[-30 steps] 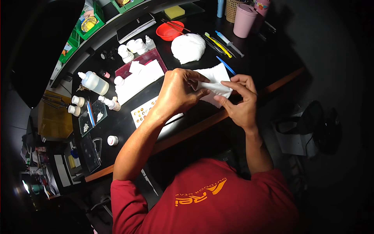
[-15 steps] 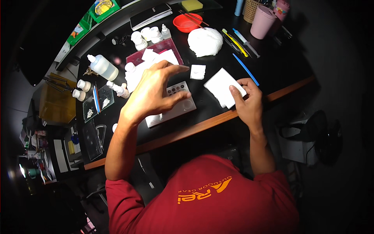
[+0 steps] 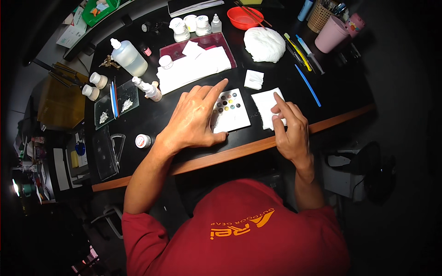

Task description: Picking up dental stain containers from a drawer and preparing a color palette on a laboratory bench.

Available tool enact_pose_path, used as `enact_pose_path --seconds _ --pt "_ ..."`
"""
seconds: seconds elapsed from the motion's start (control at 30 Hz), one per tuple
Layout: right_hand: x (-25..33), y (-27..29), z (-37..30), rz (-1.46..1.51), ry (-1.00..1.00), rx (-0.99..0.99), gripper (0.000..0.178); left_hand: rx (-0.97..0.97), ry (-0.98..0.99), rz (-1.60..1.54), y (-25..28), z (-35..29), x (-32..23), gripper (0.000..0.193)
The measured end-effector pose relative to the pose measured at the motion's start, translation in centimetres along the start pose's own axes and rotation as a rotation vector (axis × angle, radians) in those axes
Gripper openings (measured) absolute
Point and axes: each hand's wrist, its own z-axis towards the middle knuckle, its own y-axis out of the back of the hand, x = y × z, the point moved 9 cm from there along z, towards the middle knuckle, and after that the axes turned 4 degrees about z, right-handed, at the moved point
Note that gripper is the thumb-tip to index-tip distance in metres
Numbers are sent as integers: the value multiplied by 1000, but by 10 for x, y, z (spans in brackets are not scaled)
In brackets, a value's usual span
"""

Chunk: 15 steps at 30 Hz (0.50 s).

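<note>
My left hand point(image 3: 195, 115) is spread over the left part of a white paint palette point(image 3: 235, 123), thumb by its near edge and index finger by its far edge. Several small wells of dark, yellow and bluish colour show on the palette. Whether the hand presses on it cannot be made out. Right of the palette lies a folded white tissue pad point(image 3: 264, 102) on the black table. My right hand point(image 3: 292, 126) hovers at or rests on its right side, fingers apart and not gripping it. A smaller folded white pad point(image 3: 254, 79) lies just beyond.
Behind are a dark red tray point(image 3: 225, 43) with a white cloth point(image 3: 184, 76), several white jars point(image 3: 179, 28), a red bowl point(image 3: 241, 20) and a white bundle point(image 3: 264, 44). Bottles, including a clear squeeze bottle point(image 3: 130, 60), stand left. Pens, a blue stick point(image 3: 307, 85) and a pink cup point(image 3: 331, 34) are right.
My right hand has let go of the white tissue pad, which now lies nearer the palette. My left hand has lowered toward the palette. The whole view has shifted somewhat.
</note>
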Motion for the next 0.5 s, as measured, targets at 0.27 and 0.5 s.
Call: enact_pose_path --seconds 0.27,0.5 --pt "27 -28 3 38 56 19 83 -156 -49 -78 15 -2 2 121" --pt "22 -13 21 135 33 -39 52 -59 -16 -66 2 -2 -2 125"
